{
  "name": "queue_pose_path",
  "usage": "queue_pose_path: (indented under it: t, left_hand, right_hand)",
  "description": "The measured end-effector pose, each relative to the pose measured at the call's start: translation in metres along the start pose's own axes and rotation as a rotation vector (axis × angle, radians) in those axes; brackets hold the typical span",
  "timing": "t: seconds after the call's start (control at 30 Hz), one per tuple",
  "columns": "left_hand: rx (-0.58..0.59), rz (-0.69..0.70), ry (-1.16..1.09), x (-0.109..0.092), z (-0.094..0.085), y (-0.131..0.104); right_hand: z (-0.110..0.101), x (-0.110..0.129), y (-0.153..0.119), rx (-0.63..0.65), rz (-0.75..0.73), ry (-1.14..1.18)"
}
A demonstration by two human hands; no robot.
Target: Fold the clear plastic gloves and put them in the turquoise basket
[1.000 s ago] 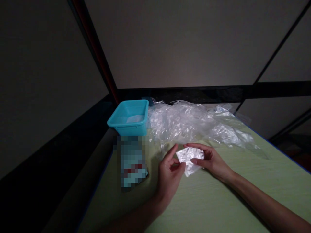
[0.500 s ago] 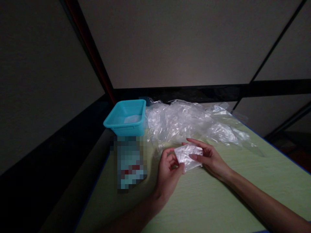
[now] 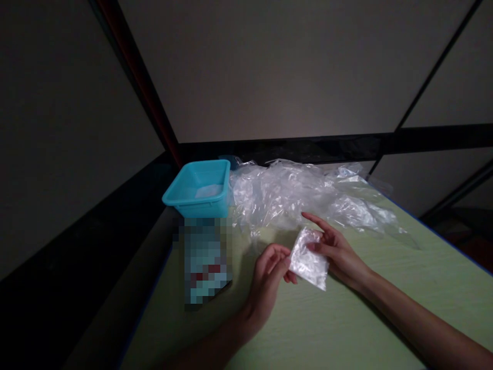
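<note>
I count one folded plastic piece (image 3: 308,267), above the worktop (image 3: 370,324); left hand (image 3: 265,275) pinching its left edge, right hand (image 3: 339,253) clamped on it, thumb across its face. One turquoise basin (image 3: 204,209), one pale item (image 3: 209,191) inside. One pixelated object (image 3: 206,262). One clear-plastic heap (image 3: 285,190), pieces uncountable to me.
</note>
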State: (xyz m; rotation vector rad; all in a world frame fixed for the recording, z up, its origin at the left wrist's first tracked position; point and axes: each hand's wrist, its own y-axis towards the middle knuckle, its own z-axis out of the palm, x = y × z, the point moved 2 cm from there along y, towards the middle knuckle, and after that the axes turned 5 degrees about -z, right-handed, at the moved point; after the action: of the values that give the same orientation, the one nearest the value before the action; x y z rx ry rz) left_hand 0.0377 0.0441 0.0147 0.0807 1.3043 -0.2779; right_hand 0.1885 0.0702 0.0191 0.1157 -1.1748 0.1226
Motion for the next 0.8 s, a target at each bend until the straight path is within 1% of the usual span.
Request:
queue_pose_path:
  t: [0.13, 0.27, 0.4, 0.53, 0.63, 0.8]
  left_hand:
    - [-0.024, -0.045, 0.048, 0.001, 0.0004, 0.0013]
    - [-0.051, -0.068, 0.066, 0.0035, 0.0021, 0.0028]
    - [-0.125, -0.035, 0.058, 0.0037, -0.001, 0.0039]
    - [-0.197, 0.003, 0.045, 0.0039, -0.0046, 0.0051]
    - [-0.222, 0.022, 0.036, 0.0046, -0.0052, 0.0055]
    - [-0.238, 0.034, 0.023, 0.0052, -0.0052, 0.006]
  right_hand:
    - [0.003, -0.0007, -0.0021, 0.086, 0.035, -0.007]
    - [0.0037, -0.0025, -0.0022, 0.106, 0.01, -0.043]
    - [0.0035, -0.0023, -0.0012, 0.101, -0.033, -0.078]
    - [0.0032, -0.0018, -0.0014, 0.097, -0.057, -0.035]
    - [0.0028, -0.0034, -0.0028, 0.129, -0.051, -0.033]
    - [0.0017, -0.0063, -0.0051, 0.191, -0.036, -0.119]
